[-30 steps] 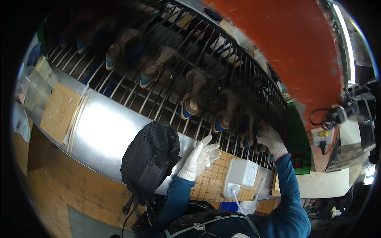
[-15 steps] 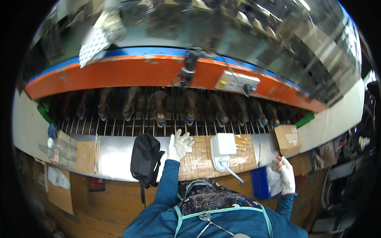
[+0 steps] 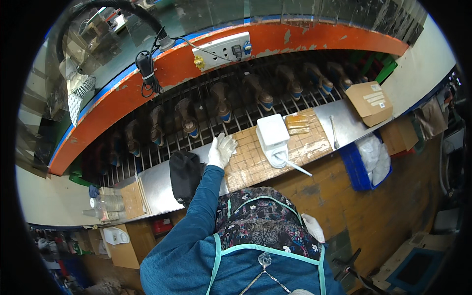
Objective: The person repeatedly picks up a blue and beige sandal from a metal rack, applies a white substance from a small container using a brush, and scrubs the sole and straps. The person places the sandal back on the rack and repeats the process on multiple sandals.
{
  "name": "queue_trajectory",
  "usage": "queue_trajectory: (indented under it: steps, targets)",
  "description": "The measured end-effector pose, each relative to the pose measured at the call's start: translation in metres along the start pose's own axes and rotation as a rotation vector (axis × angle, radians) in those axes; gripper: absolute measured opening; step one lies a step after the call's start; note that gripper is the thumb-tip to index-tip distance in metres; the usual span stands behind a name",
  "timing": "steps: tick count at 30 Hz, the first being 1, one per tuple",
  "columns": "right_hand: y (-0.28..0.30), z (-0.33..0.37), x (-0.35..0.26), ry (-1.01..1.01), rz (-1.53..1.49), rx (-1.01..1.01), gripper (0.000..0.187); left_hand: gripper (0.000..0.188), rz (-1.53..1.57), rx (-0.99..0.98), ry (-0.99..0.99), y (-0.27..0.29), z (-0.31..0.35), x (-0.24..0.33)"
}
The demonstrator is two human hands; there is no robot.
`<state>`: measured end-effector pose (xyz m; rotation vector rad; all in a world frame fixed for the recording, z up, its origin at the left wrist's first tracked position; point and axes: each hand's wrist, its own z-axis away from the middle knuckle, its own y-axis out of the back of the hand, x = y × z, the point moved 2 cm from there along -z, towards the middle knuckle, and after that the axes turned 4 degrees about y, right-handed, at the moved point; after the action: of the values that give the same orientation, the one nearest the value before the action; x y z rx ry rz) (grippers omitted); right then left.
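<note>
Released, with fingers straight and nothing in them, the white-gloved left hand [image 3: 222, 151] rests at the left edge of a tan cardboard sheet marked with a dark grid [image 3: 246, 164], close to a metal-barred rack [image 3: 306, 101]; the white-gloved right hand [image 3: 313, 227] hangs low beside the flowered apron [image 3: 268, 226], partly hidden, and whether it grips anything I cannot tell. On the open brown cardboard box [image 3: 368, 105] at the ledge's right end are printed labels, too small to read. Grey-brown shoes with a blue band at the near end [image 3: 222, 104] stand on the bars in a spaced row, the closest just beyond the left fingertips. A boxy white plastic appliance with a white cord [image 3: 272, 137] stands on the sheet, beside flat amber packets [image 3: 297, 124]. Half a second ago the right hand was out near the blue plastic bin [image 3: 358, 172]; now it is down by the body, while the left has stayed at the sheet.
</note>
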<state>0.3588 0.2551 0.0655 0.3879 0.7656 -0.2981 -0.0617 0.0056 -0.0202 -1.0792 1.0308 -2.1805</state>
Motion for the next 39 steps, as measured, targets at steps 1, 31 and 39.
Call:
queue_trajectory:
  steps: [1,31,39]
  targets:
    - [-0.012,0.001,0.014,-0.016,-0.183,0.033,0.021,0.055,0.003,0.017,0.001,0.0,0.0,0.001]
    - [-0.391,-0.387,-0.325,0.684,1.08,0.086,0.086,0.05,-0.232,0.168,0.125,0.023,-0.015,-0.017]
    - [-0.308,-0.324,-0.385,0.773,0.622,-0.166,0.077,0.074,-0.121,-0.011,0.242,-0.012,0.002,0.003]
